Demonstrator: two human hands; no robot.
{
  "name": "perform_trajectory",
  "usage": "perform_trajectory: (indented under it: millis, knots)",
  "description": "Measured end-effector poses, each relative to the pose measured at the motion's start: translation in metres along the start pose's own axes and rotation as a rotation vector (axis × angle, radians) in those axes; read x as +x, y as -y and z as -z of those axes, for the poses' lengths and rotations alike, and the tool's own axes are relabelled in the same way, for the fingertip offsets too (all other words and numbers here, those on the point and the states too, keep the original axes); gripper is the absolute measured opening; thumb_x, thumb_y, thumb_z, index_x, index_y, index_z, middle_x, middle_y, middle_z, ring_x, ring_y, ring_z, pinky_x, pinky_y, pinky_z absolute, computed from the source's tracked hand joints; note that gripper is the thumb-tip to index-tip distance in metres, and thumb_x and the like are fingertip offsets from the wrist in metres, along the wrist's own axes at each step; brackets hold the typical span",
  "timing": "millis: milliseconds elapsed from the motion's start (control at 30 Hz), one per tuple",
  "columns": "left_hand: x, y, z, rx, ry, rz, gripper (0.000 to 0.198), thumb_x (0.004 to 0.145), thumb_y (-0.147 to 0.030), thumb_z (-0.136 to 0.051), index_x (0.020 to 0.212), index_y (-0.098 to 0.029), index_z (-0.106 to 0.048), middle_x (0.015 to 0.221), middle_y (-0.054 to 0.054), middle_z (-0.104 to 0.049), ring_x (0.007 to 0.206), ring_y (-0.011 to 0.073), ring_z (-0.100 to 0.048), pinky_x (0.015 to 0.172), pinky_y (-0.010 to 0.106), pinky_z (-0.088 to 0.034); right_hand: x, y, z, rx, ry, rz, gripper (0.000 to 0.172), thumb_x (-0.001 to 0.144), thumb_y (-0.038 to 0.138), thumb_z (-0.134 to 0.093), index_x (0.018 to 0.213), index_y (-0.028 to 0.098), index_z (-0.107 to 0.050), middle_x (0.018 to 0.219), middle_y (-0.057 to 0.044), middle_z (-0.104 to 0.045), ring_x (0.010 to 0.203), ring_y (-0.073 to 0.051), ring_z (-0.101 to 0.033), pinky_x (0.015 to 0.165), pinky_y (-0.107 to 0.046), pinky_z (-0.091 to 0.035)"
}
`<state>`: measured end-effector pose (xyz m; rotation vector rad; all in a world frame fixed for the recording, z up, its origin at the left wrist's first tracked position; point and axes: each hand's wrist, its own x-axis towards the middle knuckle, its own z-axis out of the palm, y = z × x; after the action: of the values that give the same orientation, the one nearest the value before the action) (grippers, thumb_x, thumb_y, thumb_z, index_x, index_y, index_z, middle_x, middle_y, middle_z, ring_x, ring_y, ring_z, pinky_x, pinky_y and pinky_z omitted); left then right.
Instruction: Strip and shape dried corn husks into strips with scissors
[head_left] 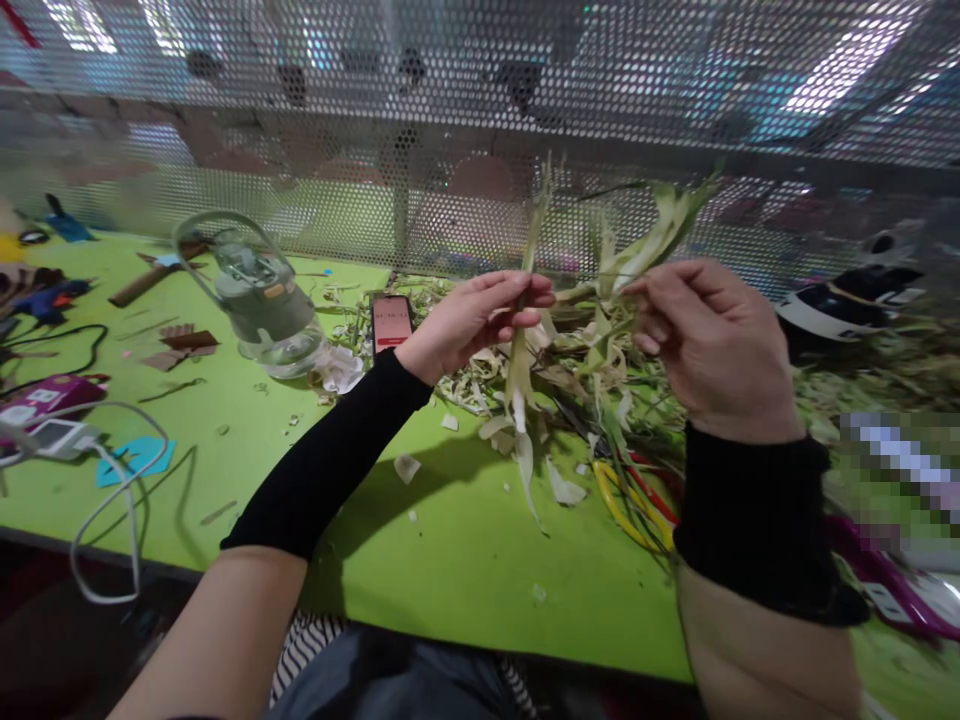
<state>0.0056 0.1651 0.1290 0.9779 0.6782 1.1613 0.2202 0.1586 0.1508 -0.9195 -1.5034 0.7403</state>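
Above the green table, my left hand (487,312) pinches a long, pale green-and-cream corn husk strip (519,385), which hangs upright with a ragged top and a white, pointed lower end. To its right, my right hand (716,345) is closed at the base of a spread bunch of corn husk (649,240). The bunch's leaves fan upward and some trail down. A thin strand may run between the two hands, but I cannot make it out clearly. Below and behind them lies a heap of husk scraps (472,385).
Yellow-and-red-handled pliers (630,500) lie below my right hand. A lidded water bottle (262,300) and a phone (392,322) stand left of the heap. A white cable (135,500) loops over the front edge. Perforated metal mesh (330,190) closes the back; a black object (832,310) sits right.
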Motion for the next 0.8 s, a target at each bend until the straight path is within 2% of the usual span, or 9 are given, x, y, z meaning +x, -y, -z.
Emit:
perform_trajectory:
  millis: [100, 167, 233, 300, 400, 467, 567, 667, 800]
  knots:
    - [-0.001, 0.004, -0.001, 0.022, 0.077, 0.052, 0.022, 0.108, -0.019, -0.055, 0.099, -0.012, -0.073, 0.105, 0.007, -0.079, 0.070, 0.0033, -0.070, 0.051, 0.012, -0.038, -0.001, 0.005, -0.009, 0.274, 0.034, -0.069, 0.019, 0.084, 0.023, -0.074, 0.071, 0.022, -0.060, 0.090, -0.003, -0.074, 0.050, -0.008, -0.042, 0.047, -0.025, -0.031]
    - [-0.002, 0.007, -0.003, 0.031, 0.108, 0.073, 0.021, 0.107, -0.019, -0.055, 0.101, -0.012, -0.074, 0.108, 0.008, -0.079, 0.072, 0.0039, -0.071, 0.049, 0.013, -0.034, -0.002, 0.007, -0.014, 0.340, 0.049, -0.091, 0.022, 0.086, 0.023, -0.068, 0.068, 0.022, -0.056, 0.092, -0.004, -0.075, 0.048, -0.007, -0.039, 0.046, -0.026, -0.032]
    - [-0.003, 0.008, -0.004, 0.045, 0.117, 0.093, 0.020, 0.107, -0.019, -0.056, 0.101, -0.011, -0.074, 0.108, 0.008, -0.079, 0.071, 0.0040, -0.071, 0.048, 0.013, -0.032, -0.002, 0.007, -0.017, 0.366, 0.075, -0.100, 0.024, 0.088, 0.023, -0.063, 0.067, 0.023, -0.052, 0.079, -0.001, -0.069, 0.045, -0.008, -0.035, 0.045, -0.026, -0.032]
    - [-0.003, 0.009, -0.006, 0.064, 0.127, 0.098, 0.020, 0.107, -0.021, -0.056, 0.102, -0.012, -0.073, 0.105, 0.008, -0.079, 0.069, 0.0036, -0.069, 0.049, 0.014, -0.034, -0.002, 0.006, -0.019, 0.346, 0.116, -0.113, 0.025, 0.088, 0.023, -0.063, 0.067, 0.023, -0.050, 0.063, 0.003, -0.053, 0.044, -0.008, -0.031, 0.046, -0.026, -0.033]
    - [-0.004, 0.009, -0.009, 0.146, 0.073, 0.035, 0.022, 0.107, -0.021, -0.055, 0.095, -0.013, -0.071, 0.086, 0.001, -0.073, 0.059, 0.0017, -0.060, 0.053, 0.015, -0.037, -0.005, 0.004, -0.023, 0.242, 0.169, -0.166, 0.028, 0.088, 0.024, -0.067, 0.066, 0.023, -0.049, 0.055, 0.008, -0.034, 0.045, -0.008, -0.025, 0.046, -0.024, -0.030]
    - [-0.004, 0.010, -0.011, 0.260, 0.003, -0.052, 0.025, 0.108, -0.021, -0.054, 0.088, -0.014, -0.068, 0.071, -0.004, -0.060, 0.052, 0.0019, -0.051, 0.053, 0.017, -0.036, -0.011, 0.005, -0.026, 0.146, 0.206, -0.181, 0.032, 0.091, 0.026, -0.067, 0.065, 0.023, -0.049, 0.055, 0.008, -0.032, 0.047, -0.008, -0.024, 0.046, -0.024, -0.028]
    - [-0.001, 0.015, -0.011, 0.534, -0.063, -0.239, 0.028, 0.106, -0.019, -0.052, 0.081, -0.016, -0.063, 0.065, -0.006, -0.050, 0.054, 0.0060, -0.048, 0.057, 0.020, -0.036, -0.022, 0.009, -0.032, -0.016, 0.279, -0.125, 0.034, 0.099, 0.031, -0.064, 0.068, 0.024, -0.050, 0.058, 0.006, -0.037, 0.050, -0.010, -0.033, 0.049, -0.026, -0.033]
    - [0.002, 0.024, -0.009, 0.911, -0.118, -0.433, 0.029, 0.101, -0.015, -0.056, 0.072, -0.018, -0.059, 0.068, -0.001, -0.056, 0.066, 0.0112, -0.050, 0.067, 0.023, -0.037, -0.030, 0.014, -0.036, -0.178, 0.317, -0.025, 0.038, 0.102, 0.039, -0.063, 0.069, 0.025, -0.051, 0.060, 0.004, -0.047, 0.053, -0.011, -0.042, 0.052, -0.027, -0.036]
    - [0.001, 0.035, -0.010, 1.221, -0.022, -0.425, 0.025, 0.098, -0.012, -0.054, 0.076, -0.018, -0.063, 0.078, 0.003, -0.065, 0.073, 0.0150, -0.052, 0.072, 0.026, -0.036, -0.031, 0.018, -0.034, -0.290, 0.357, 0.030, 0.037, 0.102, 0.047, -0.065, 0.072, 0.026, -0.061, 0.063, 0.002, -0.057, 0.053, -0.013, -0.049, 0.052, -0.028, -0.038]
